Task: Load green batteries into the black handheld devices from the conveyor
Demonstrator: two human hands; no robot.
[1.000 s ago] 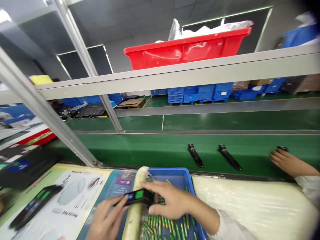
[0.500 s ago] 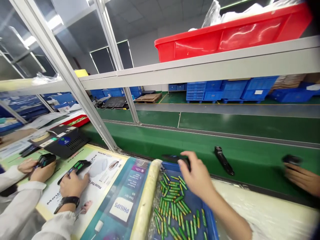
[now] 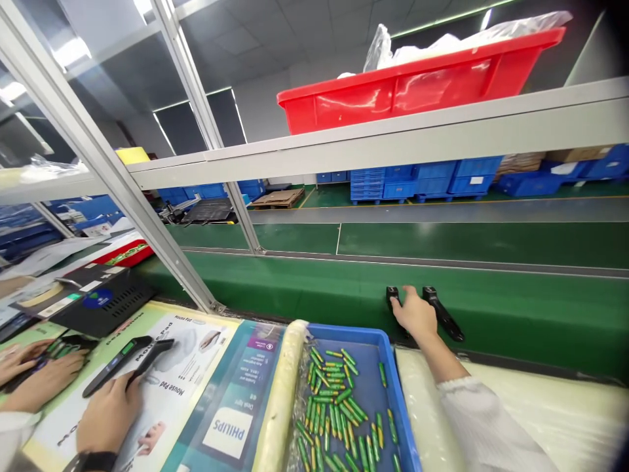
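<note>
My left hand (image 3: 111,413), with a dark band at the wrist, grips a black V-shaped handheld device (image 3: 118,364) over the printed mat. One arm of it shows a small green window; the hand hides where the arms meet. My right hand (image 3: 417,318) reaches over the green conveyor belt (image 3: 304,288), its fingers around a second black handheld device (image 3: 392,294) that the hand partly covers. Beside it on the belt, apart from the hand, lies a similar black device (image 3: 442,314). Several green batteries (image 3: 339,419) lie in a blue tray (image 3: 383,341) between my arms.
A co-worker's hands (image 3: 46,373) work on a dark device at the far left. A black box (image 3: 98,295) stands behind the mat. A pale roll (image 3: 282,393) runs along the tray's left side. A metal shelf (image 3: 344,141) carrying a red bin (image 3: 403,92) spans overhead.
My right hand has moved from above the tray to the belt, right and forward, with the black device. The device in my left hand now looks spread apart. The hand at far right left view.
</note>
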